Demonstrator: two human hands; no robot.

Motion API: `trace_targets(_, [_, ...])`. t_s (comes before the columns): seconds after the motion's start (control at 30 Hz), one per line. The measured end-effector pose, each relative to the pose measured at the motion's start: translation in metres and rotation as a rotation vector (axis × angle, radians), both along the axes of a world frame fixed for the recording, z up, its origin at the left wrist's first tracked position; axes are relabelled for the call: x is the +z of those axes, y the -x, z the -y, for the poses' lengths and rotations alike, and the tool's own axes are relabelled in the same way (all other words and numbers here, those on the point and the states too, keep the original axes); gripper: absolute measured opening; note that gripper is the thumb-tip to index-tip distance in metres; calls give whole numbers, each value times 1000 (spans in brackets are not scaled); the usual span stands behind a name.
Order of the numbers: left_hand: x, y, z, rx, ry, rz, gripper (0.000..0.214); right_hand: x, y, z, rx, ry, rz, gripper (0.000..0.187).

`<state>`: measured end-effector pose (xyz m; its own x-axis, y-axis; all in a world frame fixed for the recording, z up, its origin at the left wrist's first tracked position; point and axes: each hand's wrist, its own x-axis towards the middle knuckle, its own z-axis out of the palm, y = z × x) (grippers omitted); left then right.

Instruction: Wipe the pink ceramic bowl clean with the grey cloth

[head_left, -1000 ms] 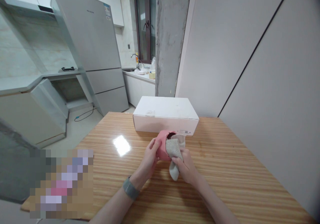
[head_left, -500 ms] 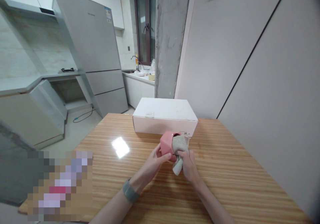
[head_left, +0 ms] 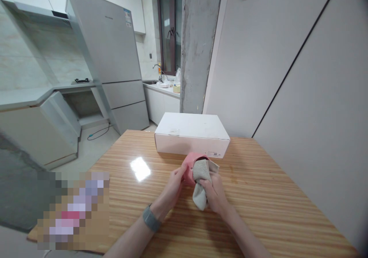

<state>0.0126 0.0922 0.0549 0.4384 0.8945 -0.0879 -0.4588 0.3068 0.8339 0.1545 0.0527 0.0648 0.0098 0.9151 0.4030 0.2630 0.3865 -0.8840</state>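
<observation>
Cloth (head_left: 201,170) clutched in our right hand (head_left: 215,193) meets the pink vessel (head_left: 191,160) our left hand (head_left: 174,181) grips, work seemingly under way, what remains unclear.

Bright, even room light, I note; square glare (head_left: 140,168) on tabletop (head_left: 276,200), soft shadow between forearms (head_left: 243,227); edges stretched, lower left pixelated.

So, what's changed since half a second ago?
The pink container moved slightly left and turned, its open side showing more. The left hand has its thumb higher up and further back on it. The right hand and the grey cloth shifted slightly left and nearer. Both hands kept their holds. The white box stayed put on the table.
</observation>
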Motion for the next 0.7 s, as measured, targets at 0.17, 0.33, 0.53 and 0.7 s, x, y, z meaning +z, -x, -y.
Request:
trace_targets(0.17, [8, -2, 8, -124, -75, 170, 31, -3, -1, -2, -137, 88, -213, 12])
trace_targets(0.33, [11, 1, 11, -153, -124, 84, 38, 1, -5, -3, -159, 112, -258, 13])
trace_targets(0.53, [3, 0, 4, -12, -81, -115, 51, -2, -9, 0, -117, 121, -224, 17])
trace_targets(0.7, [-4, 0, -1, 92, -5, -273, 62, -1, -11, 0, 52, 121, -128, 11])
